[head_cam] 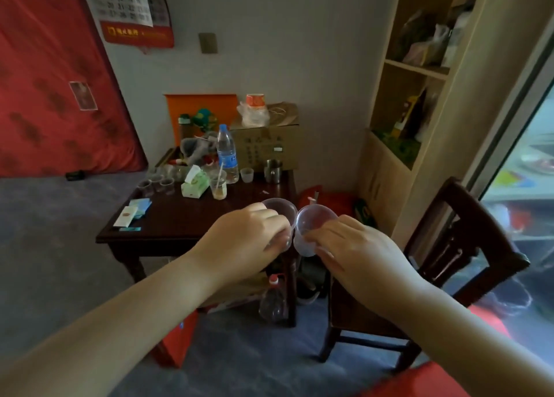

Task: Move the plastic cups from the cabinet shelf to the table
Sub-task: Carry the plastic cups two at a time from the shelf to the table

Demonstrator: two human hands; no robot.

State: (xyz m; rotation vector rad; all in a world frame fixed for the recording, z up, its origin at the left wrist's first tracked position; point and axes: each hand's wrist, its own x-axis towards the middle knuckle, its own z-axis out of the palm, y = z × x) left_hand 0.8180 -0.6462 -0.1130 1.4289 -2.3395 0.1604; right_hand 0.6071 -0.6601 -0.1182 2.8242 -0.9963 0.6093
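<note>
Each of my hands holds a clear plastic cup in the air over the near right corner of the dark wooden table (pixel 168 225). My left hand (pixel 245 237) grips the left cup (pixel 280 207), whose mouth faces up and away. The right cup (pixel 311 222) is tilted with its mouth toward me, and my right hand (pixel 359 252) is closed on it. The two rims nearly touch. Several more clear cups (pixel 159 183) stand in a group at the table's far left. The cabinet (pixel 419 69) with open shelves rises at the right.
The table carries a water bottle (pixel 227 153), a tissue box (pixel 195 183), a cup with a straw (pixel 218 186), a metal mug (pixel 272 171), cards (pixel 132 213) and a cardboard box (pixel 266 144). A dark wooden chair (pixel 434 264) stands right of the table. Bottles and red bags sit under it.
</note>
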